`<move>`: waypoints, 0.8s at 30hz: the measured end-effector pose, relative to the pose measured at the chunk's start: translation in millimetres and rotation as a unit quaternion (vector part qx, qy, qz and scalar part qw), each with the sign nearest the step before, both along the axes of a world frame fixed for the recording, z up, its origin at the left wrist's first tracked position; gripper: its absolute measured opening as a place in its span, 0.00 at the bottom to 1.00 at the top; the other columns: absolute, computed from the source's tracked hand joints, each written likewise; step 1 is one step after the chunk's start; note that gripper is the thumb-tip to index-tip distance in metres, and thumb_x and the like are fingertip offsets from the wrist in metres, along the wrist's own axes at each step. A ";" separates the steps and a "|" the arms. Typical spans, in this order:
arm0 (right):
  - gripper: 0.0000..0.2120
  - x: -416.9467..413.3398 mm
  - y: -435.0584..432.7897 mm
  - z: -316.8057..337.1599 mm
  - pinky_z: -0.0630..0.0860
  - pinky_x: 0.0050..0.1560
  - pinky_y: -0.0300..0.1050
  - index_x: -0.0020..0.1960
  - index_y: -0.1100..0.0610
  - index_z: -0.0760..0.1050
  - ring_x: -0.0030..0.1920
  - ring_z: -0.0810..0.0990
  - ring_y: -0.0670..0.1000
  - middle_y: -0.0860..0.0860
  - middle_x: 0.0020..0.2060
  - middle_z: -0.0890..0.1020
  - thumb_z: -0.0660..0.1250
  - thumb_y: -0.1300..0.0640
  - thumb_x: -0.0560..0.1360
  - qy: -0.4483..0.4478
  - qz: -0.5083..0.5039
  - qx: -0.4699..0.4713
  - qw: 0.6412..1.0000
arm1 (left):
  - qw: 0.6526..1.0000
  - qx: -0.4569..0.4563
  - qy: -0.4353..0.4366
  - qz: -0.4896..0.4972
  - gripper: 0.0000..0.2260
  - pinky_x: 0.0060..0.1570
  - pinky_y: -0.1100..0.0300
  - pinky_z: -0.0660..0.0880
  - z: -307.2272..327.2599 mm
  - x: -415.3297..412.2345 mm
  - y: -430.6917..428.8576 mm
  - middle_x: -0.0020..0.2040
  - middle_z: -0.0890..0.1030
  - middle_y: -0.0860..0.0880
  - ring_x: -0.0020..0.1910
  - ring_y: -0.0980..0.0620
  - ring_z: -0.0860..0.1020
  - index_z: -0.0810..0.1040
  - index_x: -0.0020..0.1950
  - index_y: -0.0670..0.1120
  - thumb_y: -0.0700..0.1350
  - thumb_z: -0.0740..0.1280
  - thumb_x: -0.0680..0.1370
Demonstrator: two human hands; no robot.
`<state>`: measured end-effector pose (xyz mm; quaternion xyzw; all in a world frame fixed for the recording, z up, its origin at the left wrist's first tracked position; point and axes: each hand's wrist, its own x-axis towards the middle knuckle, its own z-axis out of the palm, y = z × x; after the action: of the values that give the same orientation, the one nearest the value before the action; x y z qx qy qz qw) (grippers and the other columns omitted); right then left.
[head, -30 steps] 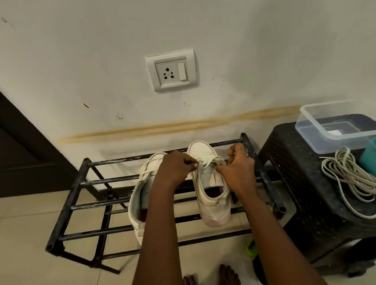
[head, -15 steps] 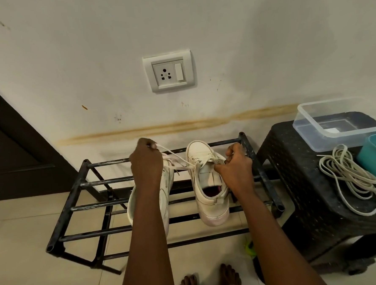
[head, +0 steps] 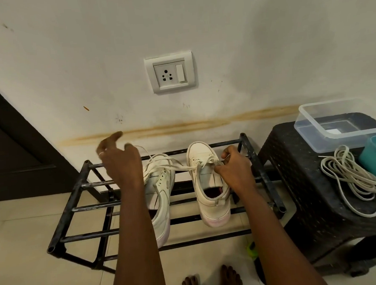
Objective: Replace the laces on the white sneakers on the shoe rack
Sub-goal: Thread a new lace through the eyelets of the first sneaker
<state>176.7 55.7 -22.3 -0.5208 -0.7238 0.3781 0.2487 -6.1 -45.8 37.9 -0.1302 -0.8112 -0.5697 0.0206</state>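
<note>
Clear tub (head: 303, 133) with white slip (head: 334, 131), right hand (head: 235, 170) pinching lace (head: 184, 168); left hand (head: 120, 164) — grip unclear

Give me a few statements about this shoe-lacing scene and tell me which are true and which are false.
1. Both white sneakers sit on the black shoe rack. True.
2. A coil of pale cord lies on the dark stool. True.
3. The right hand rests flat on the stool. False: it pinches the lace at the sneaker nearer the stool.
4. The clear plastic box stands on the floor. False: it stands on the stool.
5. A plug sits in the wall socket. False: the socket is empty.
</note>
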 end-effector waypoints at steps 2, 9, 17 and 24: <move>0.15 -3.2 0.7 2.9 0.71 0.46 0.42 0.57 0.56 0.70 0.51 0.74 0.51 0.54 0.54 0.74 0.69 0.57 0.72 -0.023 0.020 0.003 1.000 | 0.984 -0.075 0.035 -0.157 0.14 0.51 0.55 0.77 0.3 10.5 3.6 0.61 0.77 0.49 0.47 0.47 0.79 0.79 0.58 0.50 0.38 0.62 0.76; 0.15 -15.1 0.4 3.7 0.68 0.39 0.39 0.57 0.62 0.76 0.50 0.76 0.54 0.58 0.55 0.77 0.64 0.54 0.75 -0.082 0.023 -0.023 0.996 | 0.832 -0.325 0.051 -0.447 0.11 0.46 0.67 0.72 -13.1 53.4 26.4 0.57 0.82 0.47 0.47 0.49 0.80 0.80 0.60 0.45 0.41 0.66 0.78; 0.12 -14.8 -8.3 2.5 0.74 0.44 0.39 0.58 0.59 0.78 0.50 0.80 0.51 0.54 0.52 0.82 0.66 0.62 0.75 -0.015 -0.039 0.019 0.999 | 0.853 -0.319 0.049 -0.409 0.06 0.48 0.58 0.77 -12.3 45.5 24.4 0.46 0.84 0.49 0.41 0.55 0.78 0.85 0.48 0.47 0.41 0.72 0.72; 0.12 -14.4 -11.8 0.6 0.73 0.44 0.36 0.58 0.56 0.80 0.50 0.80 0.49 0.52 0.52 0.83 0.67 0.62 0.75 0.001 -0.082 0.037 0.996 | 0.873 -0.318 0.075 -0.361 0.05 0.44 0.57 0.75 -0.9 38.1 13.3 0.39 0.80 0.54 0.41 0.54 0.77 0.81 0.38 0.53 0.43 0.73 0.69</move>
<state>162.3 44.0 -21.6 -0.5683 -0.6922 0.3297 0.2985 32.0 -32.5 37.0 -0.4560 -0.8411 -0.2373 -0.1682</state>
